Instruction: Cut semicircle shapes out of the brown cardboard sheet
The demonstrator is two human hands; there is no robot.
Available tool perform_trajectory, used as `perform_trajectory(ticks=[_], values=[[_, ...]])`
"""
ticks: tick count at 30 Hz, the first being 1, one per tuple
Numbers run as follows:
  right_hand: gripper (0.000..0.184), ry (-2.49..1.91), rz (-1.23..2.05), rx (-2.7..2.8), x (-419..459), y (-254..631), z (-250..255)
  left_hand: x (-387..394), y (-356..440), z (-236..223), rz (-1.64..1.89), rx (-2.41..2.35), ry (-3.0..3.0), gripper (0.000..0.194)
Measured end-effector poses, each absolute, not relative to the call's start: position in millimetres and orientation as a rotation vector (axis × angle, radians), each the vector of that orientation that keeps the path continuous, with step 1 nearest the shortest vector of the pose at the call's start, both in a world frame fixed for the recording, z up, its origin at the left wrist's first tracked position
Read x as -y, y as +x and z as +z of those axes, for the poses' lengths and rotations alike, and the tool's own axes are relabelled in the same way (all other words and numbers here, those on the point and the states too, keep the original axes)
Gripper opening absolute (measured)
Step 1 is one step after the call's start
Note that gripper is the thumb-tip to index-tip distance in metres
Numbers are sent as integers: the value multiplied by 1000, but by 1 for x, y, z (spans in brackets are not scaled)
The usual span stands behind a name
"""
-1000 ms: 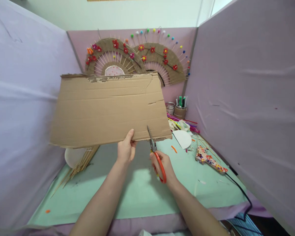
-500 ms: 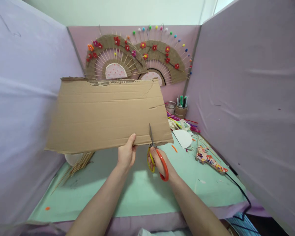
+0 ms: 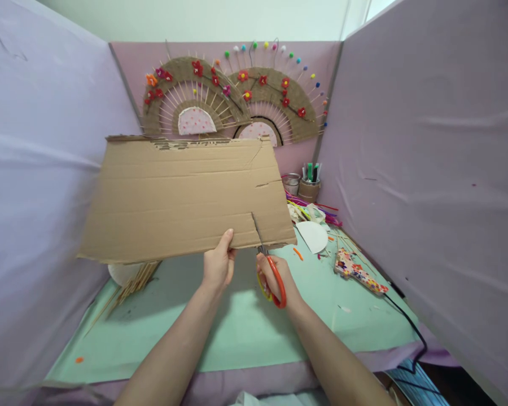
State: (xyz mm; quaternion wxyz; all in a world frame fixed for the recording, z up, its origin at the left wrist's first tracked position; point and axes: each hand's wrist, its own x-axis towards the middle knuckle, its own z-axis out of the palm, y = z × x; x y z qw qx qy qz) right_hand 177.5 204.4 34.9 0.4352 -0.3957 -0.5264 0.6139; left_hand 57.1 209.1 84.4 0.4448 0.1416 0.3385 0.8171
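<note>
A wide sheet of brown cardboard [image 3: 178, 197] is held up above the table, tilted toward me. My left hand [image 3: 218, 262] grips its lower edge, thumb on the front face and fingers behind. Just right of it, my right hand [image 3: 279, 279] is closed around the handles of scissors [image 3: 277, 282], one loop red-orange and one yellow. The blades reach up into the cardboard from its lower edge, one in front and the other hidden behind. A dark line of cut runs along the front blade. A torn slit and a crease mark the sheet's upper right.
A patterned glue gun [image 3: 358, 273] with a black cord lies on the right of the green table cover [image 3: 245, 332]. Bamboo sticks [image 3: 133, 285] lie left, beneath the cardboard. Behind are a white half-disc [image 3: 313, 237], pipe cleaners, a pen holder [image 3: 309, 189] and decorated fans [image 3: 275, 84].
The scissor handles have drawn closer together and the blades have closed further on the cardboard. My left hand keeps its hold; the view has shifted slightly.
</note>
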Motion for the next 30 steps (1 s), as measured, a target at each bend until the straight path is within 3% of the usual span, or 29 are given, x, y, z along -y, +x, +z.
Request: perform_trajectory(ticks=[19,30], values=[[53,-830,1604,1255,-206,173,36,-192,69,80,1966,-864,239,14],[40,-604,2066,1120,-200,188,44,-197,54,72,2022,-852,293,17]])
